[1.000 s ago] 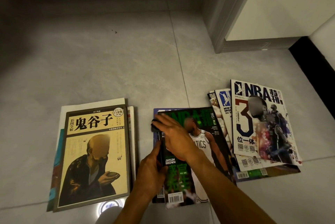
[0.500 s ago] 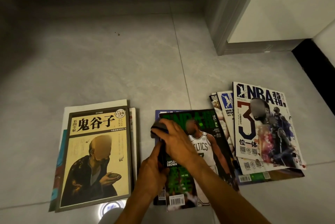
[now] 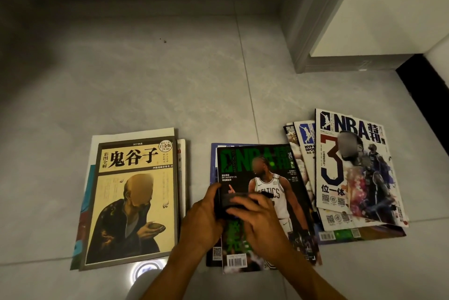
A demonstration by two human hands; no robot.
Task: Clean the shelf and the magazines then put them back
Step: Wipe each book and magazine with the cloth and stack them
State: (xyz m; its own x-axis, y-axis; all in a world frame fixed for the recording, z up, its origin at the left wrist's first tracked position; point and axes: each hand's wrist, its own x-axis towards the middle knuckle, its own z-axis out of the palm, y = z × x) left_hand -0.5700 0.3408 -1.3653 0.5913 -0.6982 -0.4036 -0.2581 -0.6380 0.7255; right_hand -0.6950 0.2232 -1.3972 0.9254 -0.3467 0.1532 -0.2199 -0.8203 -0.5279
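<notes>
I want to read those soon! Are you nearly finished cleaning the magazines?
Not yet. Every magazine is off the shelf, in three piles on the floor. My right hand is wiping the green magazine with a dark cloth while my left hand holds its edge. Putting them back is still left.

Bare floor (image 3: 150, 76) lies open beyond the three stacks; the door frame (image 3: 306, 32) blocks far right.
</notes>
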